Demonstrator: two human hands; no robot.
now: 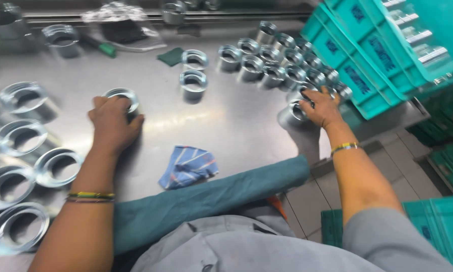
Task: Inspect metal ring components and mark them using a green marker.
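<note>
Both hands grip metal rings: left hand (111, 121) clasps one ring (123, 95), right hand (321, 107) another (295, 112) at the tabletop (236, 126) edge, where it could slip off.

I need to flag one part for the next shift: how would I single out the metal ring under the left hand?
Start at the steel table and find the blue striped cloth near its front edge. Up and left of it, the left hand covers one metal ring. It stands alone, apart from the wide rings along the left edge.

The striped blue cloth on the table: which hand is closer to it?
Left. The left hand rests up-left of the cloth; the right hand is farther right, on a metal ring.
</note>
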